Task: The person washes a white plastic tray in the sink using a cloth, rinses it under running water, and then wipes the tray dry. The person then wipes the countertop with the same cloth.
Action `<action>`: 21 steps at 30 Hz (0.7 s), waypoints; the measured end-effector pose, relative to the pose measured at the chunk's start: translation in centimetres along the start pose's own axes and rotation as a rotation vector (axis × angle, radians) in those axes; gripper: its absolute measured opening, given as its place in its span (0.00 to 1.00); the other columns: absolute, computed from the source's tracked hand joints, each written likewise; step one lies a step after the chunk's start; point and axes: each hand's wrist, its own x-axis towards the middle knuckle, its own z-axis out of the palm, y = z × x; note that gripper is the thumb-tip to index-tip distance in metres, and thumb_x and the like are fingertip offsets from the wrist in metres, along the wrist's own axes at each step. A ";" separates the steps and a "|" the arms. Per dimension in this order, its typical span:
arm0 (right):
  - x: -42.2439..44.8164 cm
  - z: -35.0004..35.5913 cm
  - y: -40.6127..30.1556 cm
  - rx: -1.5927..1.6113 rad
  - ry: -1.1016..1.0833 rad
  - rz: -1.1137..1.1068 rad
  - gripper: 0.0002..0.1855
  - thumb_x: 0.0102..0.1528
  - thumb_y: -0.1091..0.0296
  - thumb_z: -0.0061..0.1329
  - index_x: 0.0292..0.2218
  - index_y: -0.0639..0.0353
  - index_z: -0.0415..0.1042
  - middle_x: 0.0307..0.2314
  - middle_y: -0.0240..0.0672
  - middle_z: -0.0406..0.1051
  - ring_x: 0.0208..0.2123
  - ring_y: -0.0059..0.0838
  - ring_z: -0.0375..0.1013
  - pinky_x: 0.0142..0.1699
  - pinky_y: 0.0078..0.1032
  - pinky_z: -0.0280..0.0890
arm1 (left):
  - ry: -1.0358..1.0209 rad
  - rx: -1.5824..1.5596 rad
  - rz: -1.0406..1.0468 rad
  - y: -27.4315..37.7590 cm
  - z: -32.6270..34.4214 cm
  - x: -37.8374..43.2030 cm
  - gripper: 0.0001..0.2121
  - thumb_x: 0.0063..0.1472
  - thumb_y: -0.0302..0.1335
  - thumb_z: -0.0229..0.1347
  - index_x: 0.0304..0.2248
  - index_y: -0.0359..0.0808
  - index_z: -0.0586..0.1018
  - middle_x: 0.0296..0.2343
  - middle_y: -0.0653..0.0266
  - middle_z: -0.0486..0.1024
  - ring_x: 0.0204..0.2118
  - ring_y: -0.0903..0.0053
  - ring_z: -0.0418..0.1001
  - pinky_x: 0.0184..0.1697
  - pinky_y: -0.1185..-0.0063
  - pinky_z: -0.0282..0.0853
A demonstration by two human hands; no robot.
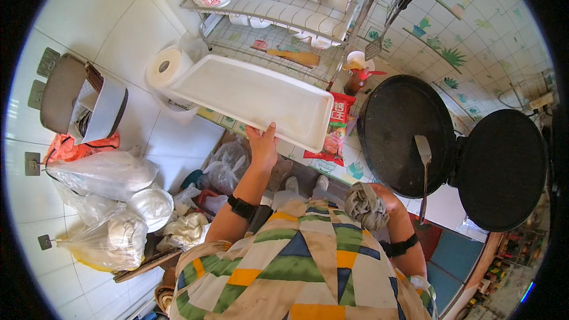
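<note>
With its thumb over the rim, my left hand (263,144) grips the near edge of a long white rectangular tray (262,93), which holds nothing. My right hand (386,198) is close to my body, around a crumpled grey cloth (366,206). Right of the tray's end lies a red plastic food packet (336,131), partly covered by the tray. A round black electric griddle (404,133) stands opened at the right, its lid (502,171) folded outward. A metal spatula (423,151) rests across the griddle's rim, its handle sticking out towards me.
A wire dish rack (275,13) with bowls stands behind the tray. Left of it is a paper roll (163,66). A sauce bottle (356,81) stands by the griddle. Plastic bags (102,173) hang on the left wall below a grey holder (95,111).
</note>
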 end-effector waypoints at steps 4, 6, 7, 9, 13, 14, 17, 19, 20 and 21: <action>-0.5 -1.0 0.3 -0.020 -0.055 -0.042 0.18 0.52 0.70 0.52 0.43 0.69 0.70 0.38 0.40 0.72 0.38 0.29 0.73 0.44 0.26 0.69 | 0.047 -0.039 -0.060 -1.7 0.2 2.1 0.25 0.59 0.18 0.50 0.51 0.45 0.53 0.51 0.69 0.57 0.50 0.73 0.61 0.44 0.69 0.64; -0.6 -1.5 0.6 -0.011 -0.095 -0.056 0.19 0.51 0.67 0.54 0.43 0.69 0.70 0.38 0.39 0.73 0.37 0.29 0.73 0.44 0.26 0.69 | 0.066 0.004 -0.047 -2.3 0.2 3.1 0.24 0.59 0.19 0.49 0.51 0.45 0.53 0.50 0.68 0.58 0.49 0.73 0.62 0.43 0.69 0.64; -0.7 -1.6 0.8 0.008 -0.074 -0.043 0.19 0.51 0.67 0.54 0.43 0.69 0.70 0.38 0.39 0.73 0.37 0.29 0.73 0.44 0.26 0.69 | 0.099 -0.004 -0.073 -2.6 0.1 3.4 0.24 0.60 0.19 0.49 0.51 0.45 0.53 0.50 0.68 0.59 0.48 0.73 0.62 0.43 0.69 0.64; -1.0 -2.0 1.0 0.006 -0.039 -0.039 0.20 0.51 0.66 0.54 0.43 0.68 0.70 0.38 0.39 0.73 0.37 0.29 0.73 0.44 0.26 0.69 | 0.107 -0.008 -0.049 -3.1 0.1 3.8 0.23 0.60 0.18 0.48 0.51 0.46 0.53 0.49 0.68 0.59 0.48 0.74 0.63 0.43 0.69 0.63; -1.5 -2.5 1.5 -0.087 -0.018 -0.098 0.19 0.51 0.65 0.53 0.42 0.68 0.70 0.38 0.40 0.72 0.38 0.31 0.73 0.44 0.27 0.69 | 0.149 0.028 -0.117 -3.5 -0.6 3.5 0.23 0.60 0.18 0.46 0.51 0.46 0.53 0.50 0.68 0.59 0.49 0.74 0.62 0.43 0.68 0.63; -1.6 -2.6 1.6 -0.047 0.001 -0.077 0.20 0.51 0.66 0.53 0.42 0.68 0.70 0.38 0.40 0.72 0.38 0.31 0.73 0.44 0.28 0.69 | 0.132 0.044 -0.102 -3.6 -0.7 3.4 0.23 0.60 0.18 0.46 0.51 0.46 0.53 0.50 0.68 0.59 0.49 0.74 0.62 0.42 0.69 0.63; -1.7 -2.9 1.9 0.023 0.034 -0.036 0.20 0.51 0.66 0.53 0.43 0.68 0.70 0.38 0.40 0.73 0.38 0.31 0.73 0.44 0.28 0.69 | 0.110 0.012 -0.055 -3.8 -0.6 3.2 0.24 0.60 0.18 0.46 0.52 0.47 0.53 0.50 0.70 0.58 0.48 0.75 0.62 0.40 0.72 0.62; -1.6 -3.0 2.0 -0.008 0.020 -0.043 0.20 0.51 0.66 0.53 0.43 0.68 0.69 0.38 0.41 0.73 0.38 0.31 0.73 0.44 0.28 0.69 | 0.096 -0.051 0.030 -4.2 -0.1 3.1 0.24 0.60 0.18 0.46 0.53 0.47 0.53 0.50 0.71 0.59 0.46 0.76 0.63 0.37 0.75 0.61; -1.5 -3.0 2.1 0.013 0.029 -0.038 0.20 0.51 0.66 0.53 0.43 0.69 0.69 0.38 0.41 0.73 0.38 0.31 0.73 0.45 0.28 0.69 | 0.127 -0.035 0.027 -4.4 0.2 3.0 0.25 0.60 0.18 0.47 0.53 0.46 0.53 0.50 0.71 0.58 0.46 0.76 0.63 0.37 0.76 0.61; -1.4 -3.0 2.1 0.033 0.038 -0.032 0.20 0.51 0.66 0.53 0.44 0.69 0.69 0.38 0.41 0.73 0.38 0.31 0.74 0.45 0.28 0.69 | 0.159 -0.021 0.025 -4.5 0.6 2.9 0.25 0.60 0.19 0.47 0.53 0.46 0.53 0.50 0.71 0.58 0.45 0.77 0.63 0.37 0.77 0.61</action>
